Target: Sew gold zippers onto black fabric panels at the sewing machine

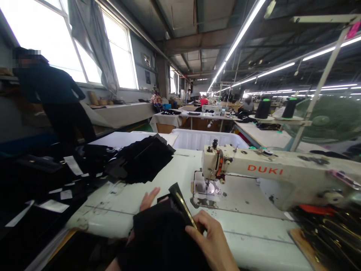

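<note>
My right hand [210,237] pinches a black zipper [183,205] with gold teeth between thumb and fingers. The zipper's upper end sticks up past the edge of a folded black fabric piece [163,237]. My left hand [149,199] grips that fabric from its far left side; the fingertips show beyond it, while the cloth hides most of the palm and the thumb. Both hands are at the front edge of the pale sewing table [180,165]. To their right stands a sewing machine [254,165], its needle area apart from the cloth.
A stack of black cut pieces [141,158] lies behind my hands. Black fabric with white labels [53,205] heaps at the left. Several gold-toothed zippers [329,237] lie at the right. A white bin [208,138] stands behind the table; a person [53,90] stands at the left.
</note>
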{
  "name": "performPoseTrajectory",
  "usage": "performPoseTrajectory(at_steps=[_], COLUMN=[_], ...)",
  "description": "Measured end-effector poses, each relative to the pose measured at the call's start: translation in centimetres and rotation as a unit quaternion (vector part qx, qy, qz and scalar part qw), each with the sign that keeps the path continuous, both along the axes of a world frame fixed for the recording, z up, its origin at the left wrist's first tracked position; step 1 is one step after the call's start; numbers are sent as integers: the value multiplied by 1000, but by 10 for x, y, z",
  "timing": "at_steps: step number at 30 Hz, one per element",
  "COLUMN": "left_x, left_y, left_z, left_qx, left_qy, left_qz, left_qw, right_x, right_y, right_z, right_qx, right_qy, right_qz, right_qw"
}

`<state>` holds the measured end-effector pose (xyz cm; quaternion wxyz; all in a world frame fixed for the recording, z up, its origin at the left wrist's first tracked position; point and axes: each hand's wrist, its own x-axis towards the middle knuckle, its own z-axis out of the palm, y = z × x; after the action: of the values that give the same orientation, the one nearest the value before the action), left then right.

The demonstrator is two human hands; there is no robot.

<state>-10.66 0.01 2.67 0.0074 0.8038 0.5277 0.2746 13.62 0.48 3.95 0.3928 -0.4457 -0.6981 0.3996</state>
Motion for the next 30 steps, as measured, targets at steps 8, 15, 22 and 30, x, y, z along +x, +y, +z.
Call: performPoseTrajectory(at_steps=[8, 15, 22, 30], left_x=[2, 38, 50, 51], left_y=[-18, -25, -30, -33], left_z=[65, 87, 96, 92], left_qx=[-185, -234, -260, -228], left_qy=[-256, -229, -216, -229], left_qz=[-161, -88, -94, -62], left_qw=[935, 941, 937, 944], right_x=[24, 11, -6, -5], right_y=[-8, -22, -31, -31], right_z=[19, 14, 26, 14], right_qx=[64, 96, 120, -44], right_qy=[-76, -47, 25, 138], right_qz=[102, 38, -6, 17], right_qw=[990, 994, 992, 989])
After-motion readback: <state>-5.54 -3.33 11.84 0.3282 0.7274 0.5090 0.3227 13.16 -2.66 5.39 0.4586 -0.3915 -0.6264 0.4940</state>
